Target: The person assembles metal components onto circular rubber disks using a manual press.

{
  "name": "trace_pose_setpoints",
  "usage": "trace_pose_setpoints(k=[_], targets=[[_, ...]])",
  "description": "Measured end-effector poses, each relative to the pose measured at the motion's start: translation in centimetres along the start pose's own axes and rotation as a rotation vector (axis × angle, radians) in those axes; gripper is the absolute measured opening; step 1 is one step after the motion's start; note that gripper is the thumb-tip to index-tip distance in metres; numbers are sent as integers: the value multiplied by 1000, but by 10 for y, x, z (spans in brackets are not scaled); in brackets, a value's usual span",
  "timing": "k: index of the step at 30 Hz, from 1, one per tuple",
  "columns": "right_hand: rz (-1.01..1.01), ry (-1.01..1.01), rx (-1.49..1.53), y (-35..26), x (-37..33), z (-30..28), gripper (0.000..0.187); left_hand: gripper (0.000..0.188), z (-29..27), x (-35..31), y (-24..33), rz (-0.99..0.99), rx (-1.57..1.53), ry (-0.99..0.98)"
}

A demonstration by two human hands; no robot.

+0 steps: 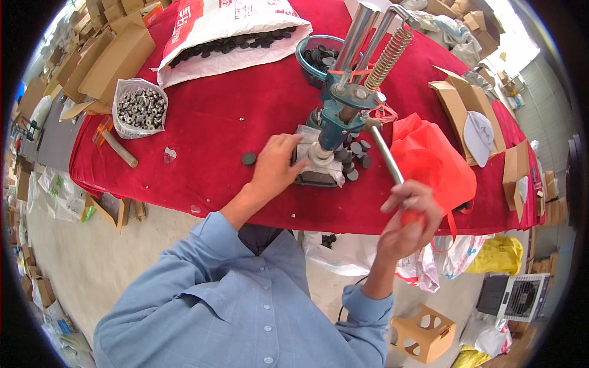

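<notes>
A green hand press (343,113) with a coiled spring (389,59) stands in front of me. My right hand (413,214) is wrapped round the red knob at the end of the press's steel lever (386,154), which slants down toward me. My left hand (277,164) rests at the left side of the press base, fingers stretched and thumb apart near the foot of the ram (320,153). No held part shows in it. Small black discs (359,153) lie heaped right of the ram, and a single black disc (248,159) sits left of my left hand.
An open white sack (239,56) of black discs and a teal bowl (298,54) of discs stand at the back. A plastic bag (120,126) of small metal parts and a hammer (119,148) lie left. A red bag (429,162) and a cardboard box (454,116) with a cap are right.
</notes>
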State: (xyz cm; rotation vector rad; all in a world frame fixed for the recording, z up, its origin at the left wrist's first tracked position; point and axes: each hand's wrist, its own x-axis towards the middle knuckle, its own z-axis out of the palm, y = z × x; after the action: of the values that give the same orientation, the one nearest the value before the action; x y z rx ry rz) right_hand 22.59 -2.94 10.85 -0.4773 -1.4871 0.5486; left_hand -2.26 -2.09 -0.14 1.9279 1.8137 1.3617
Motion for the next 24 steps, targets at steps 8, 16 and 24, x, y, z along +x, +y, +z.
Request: trace_pose_setpoints(k=[8, 16, 24], targets=[[78, 8, 3, 10, -50, -8, 46, 44, -50, -43, -35, -72, 354, 29], [82, -53, 35, -9, 16, -5, 38, 52, -43, -40, -20, -174, 61, -11], [301, -115, 38, -19, 112, 16, 27, 64, 11, 15, 17, -142, -154, -57]])
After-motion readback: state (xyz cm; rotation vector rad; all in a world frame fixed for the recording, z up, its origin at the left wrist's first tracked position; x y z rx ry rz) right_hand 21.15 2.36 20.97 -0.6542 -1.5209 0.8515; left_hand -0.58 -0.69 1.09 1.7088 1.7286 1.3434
